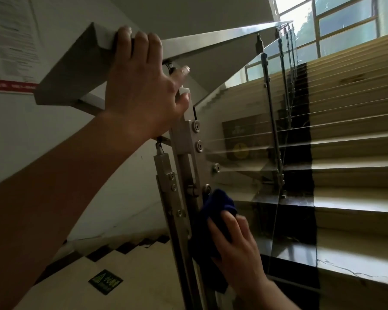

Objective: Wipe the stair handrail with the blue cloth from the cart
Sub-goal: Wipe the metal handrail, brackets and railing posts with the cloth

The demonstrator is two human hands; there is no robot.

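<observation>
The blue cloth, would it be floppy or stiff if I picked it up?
Probably floppy: the cloth bunches into soft folds under the right hand and hangs down beside the post. Likely light, since one hand alone holds it there. It looks fuzzy, so it probably won't slip much.

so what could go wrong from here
The blue cloth in the right hand is low on the metal post, beside protruding bolts; it could snag there. The left hand covers part of the handrail, so that stretch may go unwiped.
</observation>
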